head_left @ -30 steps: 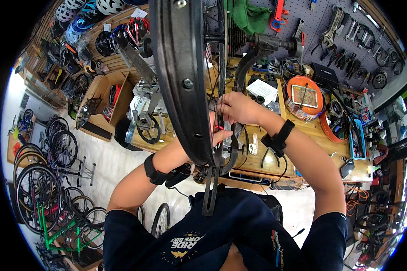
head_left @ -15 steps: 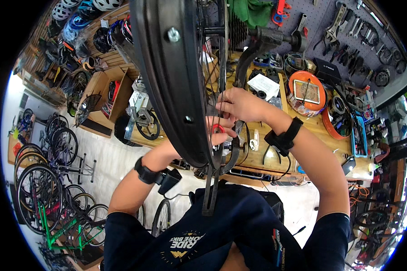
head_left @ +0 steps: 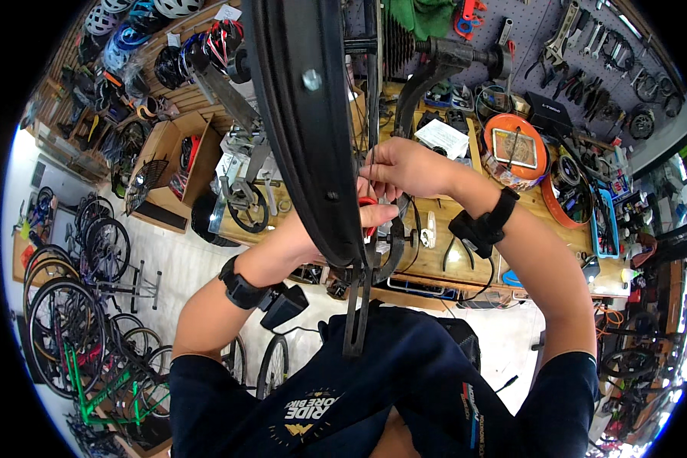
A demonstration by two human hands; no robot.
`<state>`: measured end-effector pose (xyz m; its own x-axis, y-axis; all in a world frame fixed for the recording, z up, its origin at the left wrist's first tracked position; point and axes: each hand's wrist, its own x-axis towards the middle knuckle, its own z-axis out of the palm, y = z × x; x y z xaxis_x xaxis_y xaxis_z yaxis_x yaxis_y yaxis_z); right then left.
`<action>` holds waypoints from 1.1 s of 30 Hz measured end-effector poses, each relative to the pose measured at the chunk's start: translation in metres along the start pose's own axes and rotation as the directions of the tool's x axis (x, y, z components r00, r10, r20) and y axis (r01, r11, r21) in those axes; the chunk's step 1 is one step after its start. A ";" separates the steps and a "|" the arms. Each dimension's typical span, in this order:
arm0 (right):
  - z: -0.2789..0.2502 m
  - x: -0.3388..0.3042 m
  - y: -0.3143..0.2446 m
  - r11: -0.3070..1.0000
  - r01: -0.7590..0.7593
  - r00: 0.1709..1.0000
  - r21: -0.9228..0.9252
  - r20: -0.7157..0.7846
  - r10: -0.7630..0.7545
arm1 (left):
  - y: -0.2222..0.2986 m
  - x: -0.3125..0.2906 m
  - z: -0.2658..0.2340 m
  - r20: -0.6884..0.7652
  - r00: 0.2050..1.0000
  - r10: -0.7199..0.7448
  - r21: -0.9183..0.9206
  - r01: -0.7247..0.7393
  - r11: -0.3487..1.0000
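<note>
A black bicycle wheel rim (head_left: 301, 130), without a tyre, stands upright in a dark metal truing stand (head_left: 427, 80) in front of me. My left hand (head_left: 379, 216) reaches past the rim's lower part, which hides much of it. Its thumb and fingers close on a small red spoke wrench (head_left: 367, 202) beside the spokes. Just above it, my right hand (head_left: 411, 169) is closed, with thumb and fingertips pinched together at the spokes. Whatever lies between those right fingertips is too small to make out. A dark cassette (head_left: 398, 49) shows near the hub.
On the wooden workbench (head_left: 466, 229) are pliers (head_left: 458, 256), a white paper (head_left: 443, 137), an orange round tub (head_left: 515, 149) and a blue tray (head_left: 604, 225). Tools hang on the pegboard (head_left: 530, 46). An open cardboard box (head_left: 195, 164) and several bicycles (head_left: 76, 328) stand at left.
The rim appears a little further right in the picture. My left thumb now stretches over the red spoke wrench, covering more of it. My right hand stays by the spokes, its fingers slightly more curled.
</note>
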<state>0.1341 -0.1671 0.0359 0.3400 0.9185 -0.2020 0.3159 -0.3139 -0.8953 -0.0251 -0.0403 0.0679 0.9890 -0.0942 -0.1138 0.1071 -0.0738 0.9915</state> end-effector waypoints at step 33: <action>-0.002 -0.005 -0.008 0.999 0.047 0.999 -0.025 0.006 -0.047 | -0.013 0.011 -0.023 0.335 0.941 0.039 -0.359 0.090 0.929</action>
<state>0.1320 -0.1699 0.0449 0.3192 0.9338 -0.1620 0.3539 -0.2760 -0.8936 -0.0129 -0.0172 0.0553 0.9009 -0.4246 -0.0900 0.2251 0.2799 0.9333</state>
